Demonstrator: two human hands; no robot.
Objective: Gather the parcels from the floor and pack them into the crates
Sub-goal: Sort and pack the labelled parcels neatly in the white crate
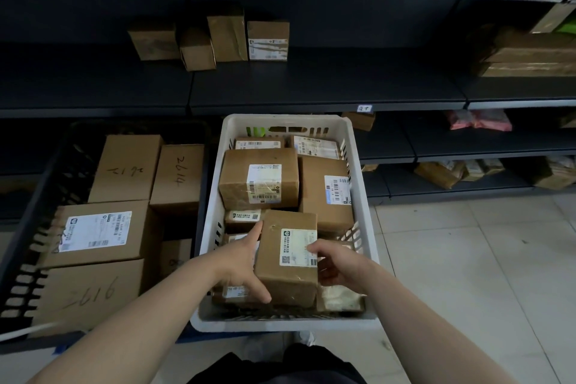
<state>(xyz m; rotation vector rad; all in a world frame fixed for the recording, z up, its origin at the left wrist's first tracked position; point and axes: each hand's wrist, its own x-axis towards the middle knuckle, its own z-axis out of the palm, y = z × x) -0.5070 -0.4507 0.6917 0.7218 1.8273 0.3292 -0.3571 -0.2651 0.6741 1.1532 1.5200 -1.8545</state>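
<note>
left hand [240, 262] and right hand [338, 263] grip taped brown parcel [288, 271] by its sides, fingers [315, 248] curled, over white crate [212, 196] near end. label [297, 248] print unreadable. black crate [37, 227] boxes handwritten 2617 [126, 169], 2614 [180, 176], 2616 [90, 293].

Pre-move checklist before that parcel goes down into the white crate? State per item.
1. Grip on the parcel: left hand and right hand both hold it. Ok.
2. Parcel above the white crate, inside its rim. Ok.
3. Free spot beneath: the crate looks nearly full, and the parcel hides what lies under it. Cannot tell.
4. Label facing up. Ok.
5. Fallback room in the black crate: a dark gap shows between its boxes. Probably ok.
</note>
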